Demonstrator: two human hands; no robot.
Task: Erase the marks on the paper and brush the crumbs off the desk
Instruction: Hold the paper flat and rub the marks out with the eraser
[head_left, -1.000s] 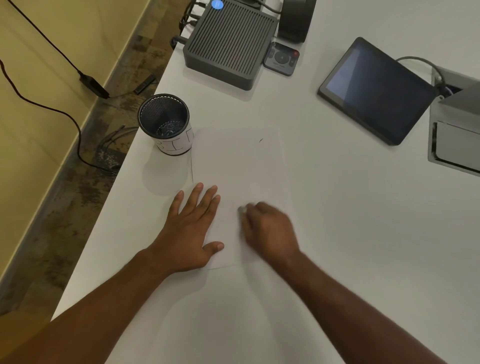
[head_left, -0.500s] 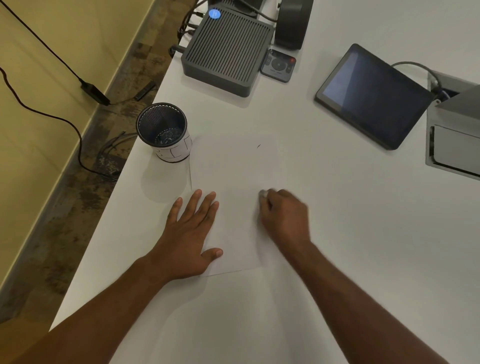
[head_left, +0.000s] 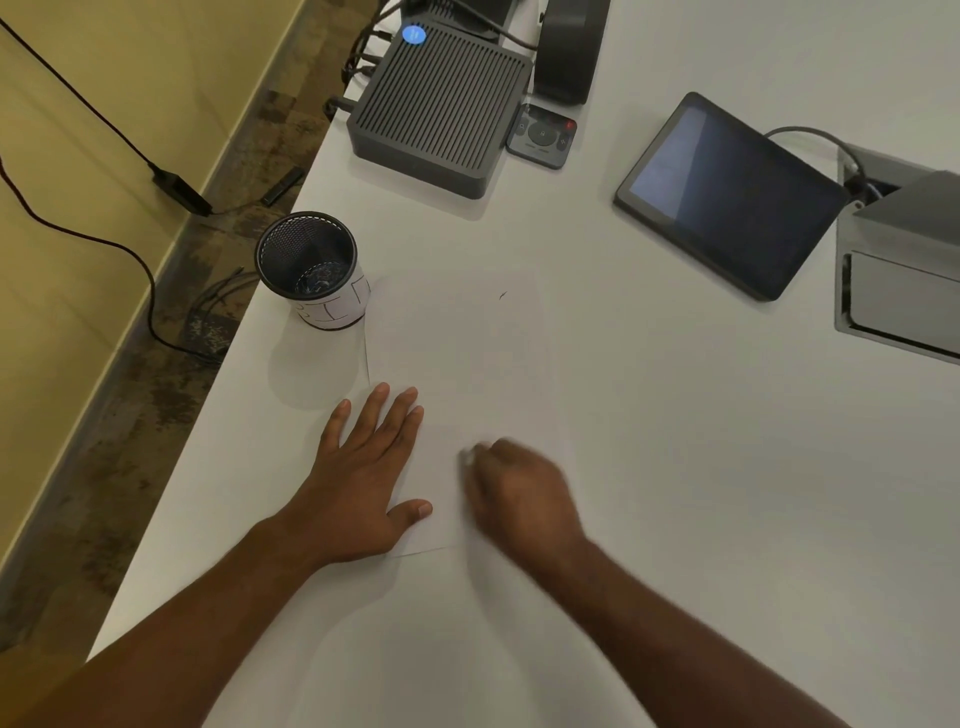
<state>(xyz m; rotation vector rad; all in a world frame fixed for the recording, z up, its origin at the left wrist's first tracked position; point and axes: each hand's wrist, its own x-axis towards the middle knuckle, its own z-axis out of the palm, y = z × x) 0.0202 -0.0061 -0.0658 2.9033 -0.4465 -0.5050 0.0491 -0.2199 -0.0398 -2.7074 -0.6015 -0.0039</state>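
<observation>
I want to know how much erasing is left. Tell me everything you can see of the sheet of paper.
The paper is a plain white sheet lying flat on the white desk, its far left corner beside the mesh cup. The left hand presses flat on its near left part; the blurred right hand works on its near right. One small dark mark shows near the far edge.

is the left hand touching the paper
Touching. The head view shows the left hand lying flat, its fingers and thumb overlapping the paper's near left corner.
</observation>
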